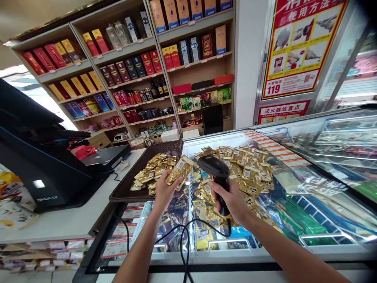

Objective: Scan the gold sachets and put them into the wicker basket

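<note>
My left hand point(165, 189) pinches a gold foil packet point(181, 169) with a printed code facing up. In my right hand point(232, 198) is a black barcode scanner point(214, 167), gripped by its handle, its head turned toward the packet. A black cable point(203, 221) trails from the scanner's handle across the glass. Under and beyond the scanner, many similar gold packets point(250, 169) lie heaped on the glass top. Left of my left hand, a dark brown woven basket point(123, 192) holds a pile of the same packets.
The glass-topped freezer point(176, 251) with wire baskets inside spans the front. At left, a black checkout machine point(35, 157) stands on a white counter point(67, 220). Shelves point(138, 86) of boxed bottles line the back wall. A red and yellow poster point(303, 47) hangs at right.
</note>
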A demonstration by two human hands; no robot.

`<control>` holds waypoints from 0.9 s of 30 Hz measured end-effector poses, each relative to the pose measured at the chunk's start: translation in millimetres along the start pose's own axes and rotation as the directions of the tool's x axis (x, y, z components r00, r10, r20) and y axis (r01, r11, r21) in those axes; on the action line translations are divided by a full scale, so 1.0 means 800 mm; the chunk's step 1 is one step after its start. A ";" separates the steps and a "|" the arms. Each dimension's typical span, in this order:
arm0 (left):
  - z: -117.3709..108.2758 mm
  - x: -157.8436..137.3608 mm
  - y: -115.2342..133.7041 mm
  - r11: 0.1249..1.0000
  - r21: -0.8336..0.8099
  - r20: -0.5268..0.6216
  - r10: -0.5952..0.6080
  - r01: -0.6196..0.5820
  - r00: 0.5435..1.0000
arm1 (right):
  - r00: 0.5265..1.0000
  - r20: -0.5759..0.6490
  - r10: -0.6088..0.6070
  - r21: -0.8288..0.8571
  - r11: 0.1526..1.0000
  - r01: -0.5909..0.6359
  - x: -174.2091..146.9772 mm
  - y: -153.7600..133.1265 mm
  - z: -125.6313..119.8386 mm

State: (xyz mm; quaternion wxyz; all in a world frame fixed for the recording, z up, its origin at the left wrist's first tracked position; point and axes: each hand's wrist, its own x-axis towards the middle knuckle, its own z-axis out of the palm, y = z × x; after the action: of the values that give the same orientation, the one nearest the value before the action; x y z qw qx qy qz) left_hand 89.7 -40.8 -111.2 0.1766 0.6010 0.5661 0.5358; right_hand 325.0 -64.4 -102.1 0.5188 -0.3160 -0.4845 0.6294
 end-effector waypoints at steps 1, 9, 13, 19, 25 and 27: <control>-0.001 -0.002 -0.002 1.000 -0.022 -0.016 -0.002 0.002 1.000 | 0.998 0.050 0.031 -0.028 0.999 -0.029 -0.002 0.000 0.000; 0.004 -0.012 -0.008 0.996 -0.083 0.038 -0.041 0.044 0.998 | 0.977 0.194 0.093 -0.189 0.980 -0.055 -0.007 -0.001 -0.005; 0.003 -0.011 -0.008 0.995 -0.086 0.034 -0.042 0.045 0.999 | 0.975 0.197 0.105 -0.218 0.974 -0.060 -0.006 0.003 -0.004; 0.005 -0.015 -0.004 0.997 -0.055 0.047 -0.043 0.046 0.998 | 0.974 0.199 0.105 -0.181 0.981 -0.069 -0.006 0.005 -0.003; 0.004 0.000 -0.003 0.899 -0.332 -0.062 -0.323 0.286 0.944 | 0.980 0.183 0.080 -0.129 0.990 -0.057 -0.003 0.002 -0.004; -0.006 0.025 -0.003 0.842 -0.407 -0.082 -0.418 0.353 0.905 | 0.984 0.156 0.087 -0.101 0.992 -0.072 -0.002 0.002 -0.003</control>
State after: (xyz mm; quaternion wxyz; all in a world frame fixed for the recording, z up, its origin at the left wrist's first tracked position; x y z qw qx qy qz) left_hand 80.1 -24.7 -102.3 0.3466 0.3809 0.5728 0.6377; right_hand 327.0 -65.1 -104.8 0.4368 -0.3079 -0.5411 0.6493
